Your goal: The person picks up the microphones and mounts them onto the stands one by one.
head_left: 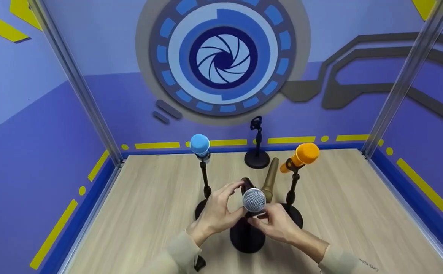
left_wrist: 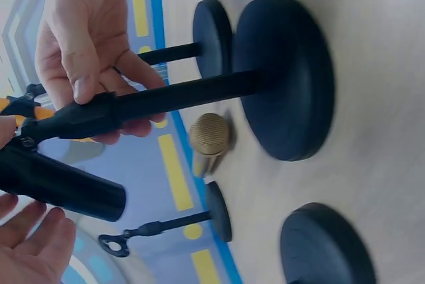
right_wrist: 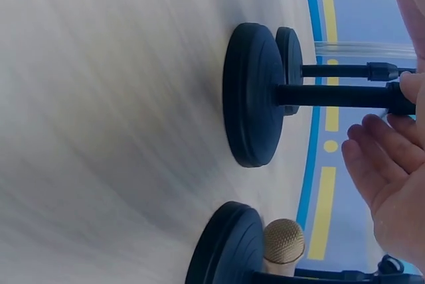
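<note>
Pinching a black, round-based stand (left_wrist: 192,93) high on its pole, the right hand (head_left: 278,224) seems to steady it while the left hand (head_left: 219,209) curls round a silver-headed black microphone (head_left: 254,200) at its top. Beyond, a gold microphone (head_left: 270,179) lies on the pale wooden table (head_left: 149,205).

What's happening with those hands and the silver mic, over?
Left hand on silver mic. Right hand gripping its stand. Mic tilted at stand's top. Gold mic lying close behind.
</note>
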`<action>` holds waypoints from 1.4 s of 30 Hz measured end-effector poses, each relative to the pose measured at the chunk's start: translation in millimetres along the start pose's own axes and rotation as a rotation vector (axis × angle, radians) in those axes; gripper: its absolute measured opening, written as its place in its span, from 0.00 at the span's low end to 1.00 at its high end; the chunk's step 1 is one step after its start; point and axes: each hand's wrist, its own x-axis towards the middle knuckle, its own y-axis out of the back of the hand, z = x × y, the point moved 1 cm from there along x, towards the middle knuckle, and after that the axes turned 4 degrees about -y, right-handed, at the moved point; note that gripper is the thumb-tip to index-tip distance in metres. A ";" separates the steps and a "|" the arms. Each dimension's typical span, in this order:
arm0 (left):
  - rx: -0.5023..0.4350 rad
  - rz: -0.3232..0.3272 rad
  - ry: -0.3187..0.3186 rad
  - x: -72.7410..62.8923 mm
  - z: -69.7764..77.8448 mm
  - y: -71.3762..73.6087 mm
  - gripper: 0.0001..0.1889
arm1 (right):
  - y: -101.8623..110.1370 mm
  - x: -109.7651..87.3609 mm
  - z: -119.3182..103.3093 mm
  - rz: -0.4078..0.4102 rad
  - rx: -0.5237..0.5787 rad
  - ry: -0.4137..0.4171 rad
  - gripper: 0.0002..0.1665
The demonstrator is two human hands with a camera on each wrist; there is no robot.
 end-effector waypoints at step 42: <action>-0.312 0.002 0.254 -29.9 3.3 -45.9 0.07 | -27.1 -20.7 15.3 -0.182 -0.479 -0.053 0.47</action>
